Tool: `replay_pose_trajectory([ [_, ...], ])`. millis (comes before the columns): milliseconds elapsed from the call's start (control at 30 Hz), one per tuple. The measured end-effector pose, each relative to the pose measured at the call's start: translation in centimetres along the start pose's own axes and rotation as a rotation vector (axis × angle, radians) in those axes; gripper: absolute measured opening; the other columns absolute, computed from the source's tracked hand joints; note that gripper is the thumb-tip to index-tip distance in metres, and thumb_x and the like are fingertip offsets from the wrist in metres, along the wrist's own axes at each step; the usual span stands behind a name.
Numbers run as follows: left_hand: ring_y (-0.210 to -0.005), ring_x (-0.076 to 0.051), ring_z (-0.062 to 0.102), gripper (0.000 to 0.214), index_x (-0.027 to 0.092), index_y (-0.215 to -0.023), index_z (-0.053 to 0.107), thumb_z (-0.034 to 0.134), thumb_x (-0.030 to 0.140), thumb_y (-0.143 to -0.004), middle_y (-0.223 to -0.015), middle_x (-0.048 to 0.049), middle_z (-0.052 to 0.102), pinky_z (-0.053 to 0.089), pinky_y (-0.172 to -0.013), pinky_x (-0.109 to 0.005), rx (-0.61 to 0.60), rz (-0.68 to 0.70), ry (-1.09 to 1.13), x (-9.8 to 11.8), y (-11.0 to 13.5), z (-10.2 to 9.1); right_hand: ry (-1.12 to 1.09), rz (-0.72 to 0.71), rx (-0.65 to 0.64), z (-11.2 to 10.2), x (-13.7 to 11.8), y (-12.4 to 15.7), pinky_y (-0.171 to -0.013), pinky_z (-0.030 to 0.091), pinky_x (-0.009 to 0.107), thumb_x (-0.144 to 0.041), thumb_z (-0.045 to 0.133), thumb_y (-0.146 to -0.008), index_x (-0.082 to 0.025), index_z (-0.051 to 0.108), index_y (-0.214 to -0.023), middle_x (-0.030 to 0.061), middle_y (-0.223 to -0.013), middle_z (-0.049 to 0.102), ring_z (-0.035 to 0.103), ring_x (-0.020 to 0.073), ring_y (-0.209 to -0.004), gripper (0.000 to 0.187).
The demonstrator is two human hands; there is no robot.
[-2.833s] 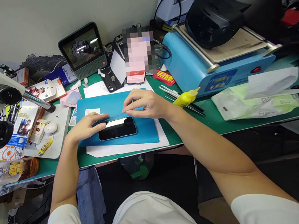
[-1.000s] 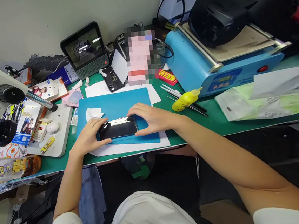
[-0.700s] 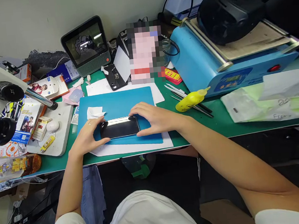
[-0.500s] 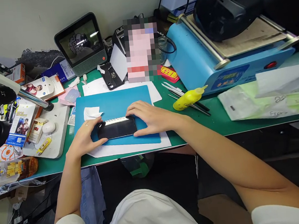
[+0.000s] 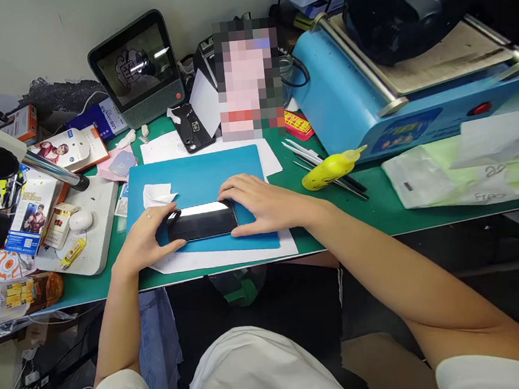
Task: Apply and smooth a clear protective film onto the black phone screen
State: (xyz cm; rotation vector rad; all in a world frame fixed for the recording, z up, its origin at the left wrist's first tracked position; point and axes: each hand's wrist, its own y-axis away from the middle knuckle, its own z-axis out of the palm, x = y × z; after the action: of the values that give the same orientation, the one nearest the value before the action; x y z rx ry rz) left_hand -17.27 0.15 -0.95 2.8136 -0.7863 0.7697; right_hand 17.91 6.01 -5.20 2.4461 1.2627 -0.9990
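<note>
A black smartphone [image 5: 201, 222] lies sideways, dark glass up, over the blue mat [image 5: 220, 167], with a bright reflection along its far edge. My left hand [image 5: 146, 236] grips its left end, thumb at the near corner and fingers at the far one. At the right end, my right hand [image 5: 261, 206] holds the phone the same way. A folded white tissue [image 5: 158, 195] sits on the mat just beyond my left hand. White paper [image 5: 229, 257] sticks out from under the mat. Whether the phone rests on the mat or is slightly raised, I cannot tell.
A yellow squeeze bottle [image 5: 331, 171] lies on tweezers and pens to the right. Behind it stands a blue machine [image 5: 341, 89] with metal rails. A smart display [image 5: 137, 71] and an opened black phone [image 5: 192, 127] are at the back. A microscope arm [image 5: 55, 169] reaches in from the left.
The reflection on the phone's glass has become wider and brighter, so its tilt seems slightly different. Both hands keep their hold. The camera view has shifted a little.
</note>
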Motion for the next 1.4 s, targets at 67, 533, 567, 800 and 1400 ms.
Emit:
replay_pose_trajectory([
  [67, -0.141, -0.036, 0.068, 0.071, 0.025, -0.16, 0.055, 0.08, 0.052, -0.1, -0.151, -0.0136, 0.072, 0.056, -0.12, -0.053, -0.003, -0.003, -0.003, 0.0, 0.04, 0.03, 0.006, 0.009, -0.009, 0.03, 0.02, 0.0, -0.114, 0.05, 0.066, -0.07, 0.078, -0.092, -0.019, 0.066, -0.145, 0.0225, -0.151, 0.062, 0.055, 0.046, -0.14, 0.074],
  [533, -0.139, -0.036, 0.068, 0.07, 0.024, -0.16, 0.055, 0.078, 0.052, -0.1, -0.15, -0.0134, 0.072, 0.057, -0.119, -0.053, -0.003, 0.015, -0.026, 0.23, -0.08, -0.1, 0.012, 0.027, -0.037, -0.08, -0.25, -0.09, -0.117, 0.047, 0.066, -0.069, 0.079, -0.091, -0.015, 0.064, -0.147, 0.0246, -0.153, 0.061, 0.053, 0.0468, -0.143, 0.079],
  [567, -0.139, -0.036, 0.068, 0.071, 0.025, -0.161, 0.054, 0.078, 0.052, -0.1, -0.15, -0.0132, 0.072, 0.056, -0.12, -0.053, -0.005, 0.014, -0.027, 0.25, -0.08, -0.11, 0.015, 0.029, -0.039, -0.08, -0.26, -0.09, -0.117, 0.047, 0.066, -0.069, 0.079, -0.091, -0.015, 0.064, -0.147, 0.0247, -0.153, 0.061, 0.053, 0.0469, -0.143, 0.079],
  [800, -0.139, -0.036, 0.068, 0.071, 0.027, -0.162, 0.054, 0.076, 0.053, -0.1, -0.151, -0.012, 0.073, 0.056, -0.119, -0.054, -0.011, -0.01, -0.048, 0.23, -0.11, -0.18, 0.025, -0.006, -0.009, 0.0, -0.01, -0.07, -0.116, 0.048, 0.065, -0.069, 0.077, -0.093, -0.018, 0.065, -0.145, 0.022, -0.151, 0.062, 0.053, 0.0451, -0.14, 0.074],
  [1400, -0.139, -0.036, 0.067, 0.068, 0.025, -0.159, 0.057, 0.074, 0.059, -0.102, -0.152, -0.0135, 0.071, 0.055, -0.12, -0.052, -0.024, -0.011, -0.074, 0.23, -0.17, -0.19, -0.02, 0.025, -0.014, -0.17, 0.31, -0.06, -0.119, 0.046, 0.066, -0.063, 0.076, -0.092, -0.018, 0.067, -0.143, 0.0221, -0.151, 0.062, 0.053, 0.0447, -0.142, 0.069],
])
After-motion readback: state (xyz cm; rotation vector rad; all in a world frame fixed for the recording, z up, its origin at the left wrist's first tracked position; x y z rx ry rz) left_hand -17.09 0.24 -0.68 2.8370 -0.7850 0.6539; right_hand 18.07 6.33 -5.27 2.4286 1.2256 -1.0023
